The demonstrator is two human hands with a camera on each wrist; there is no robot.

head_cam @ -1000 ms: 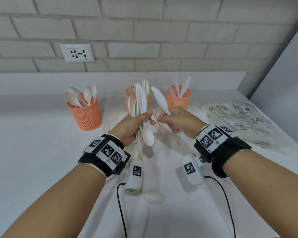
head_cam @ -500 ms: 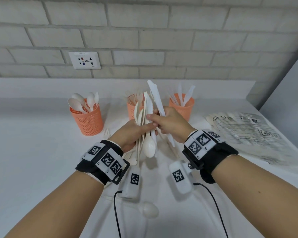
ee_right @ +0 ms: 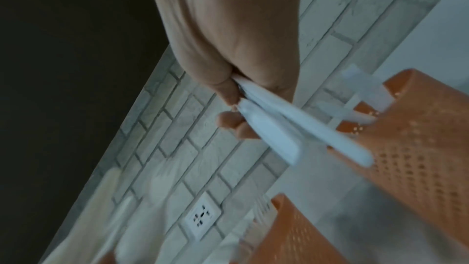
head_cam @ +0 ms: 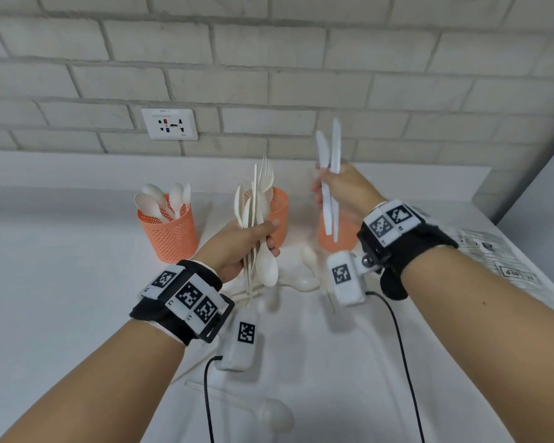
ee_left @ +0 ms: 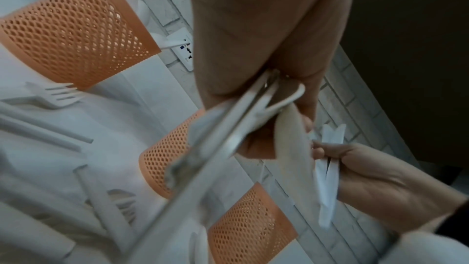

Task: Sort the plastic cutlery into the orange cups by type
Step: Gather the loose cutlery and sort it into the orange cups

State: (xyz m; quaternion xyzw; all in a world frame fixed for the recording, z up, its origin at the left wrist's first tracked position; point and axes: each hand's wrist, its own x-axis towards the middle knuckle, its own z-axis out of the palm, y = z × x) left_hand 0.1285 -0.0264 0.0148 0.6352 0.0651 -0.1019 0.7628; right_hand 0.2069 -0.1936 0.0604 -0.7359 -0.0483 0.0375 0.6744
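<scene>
Two white plastic knives (head_cam: 328, 183) gripped upright in right hand (head_cam: 346, 193), above right orange mesh cup (head_cam: 333, 241). Left hand (head_cam: 237, 244) clutches mixed bundle of white plastic forks and spoons (head_cam: 256, 219) before middle orange mesh cup (head_cam: 280, 212). Left orange mesh cup (head_cam: 170, 231) holds white plastic spoons (head_cam: 160, 203). Loose white spoon (head_cam: 275, 417) lies on white tabletop (head_cam: 61, 298) near wrists. Clear plastic packaging (head_cam: 506, 257) at right.
</scene>
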